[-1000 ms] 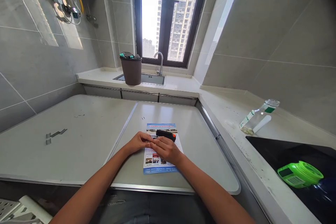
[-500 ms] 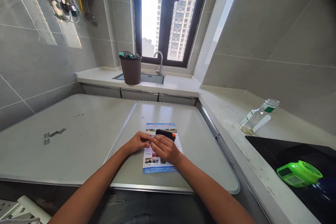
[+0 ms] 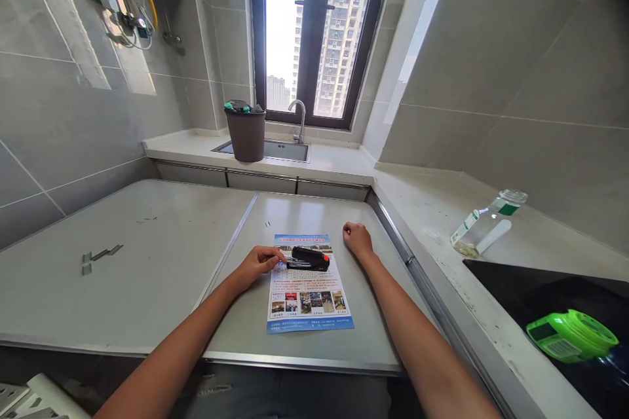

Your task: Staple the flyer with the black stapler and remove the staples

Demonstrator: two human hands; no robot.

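Observation:
A printed flyer point(image 3: 307, 291) with a blue border lies on the grey table point(image 3: 162, 255) in front of me. A black stapler point(image 3: 309, 257) with an orange tip rests across its upper part. My left hand point(image 3: 258, 262) sits at the flyer's left edge, fingertips pinched together right at the stapler's left end; what they hold is too small to see. My right hand point(image 3: 358, 239) rests on the table to the right of the flyer, fingers curled in, with nothing visible in it.
Strips of staples point(image 3: 101, 254) lie on the table's left part. A brown bin point(image 3: 246, 131) stands by the sink point(image 3: 285, 149) and tap under the window. On the right counter are a clear bottle point(image 3: 484, 222) and a green object point(image 3: 570, 335) on a black hob.
My right hand has left the flyer and moved right and farther away onto the bare table. The lower half of the flyer is now uncovered. My left hand stays by the stapler.

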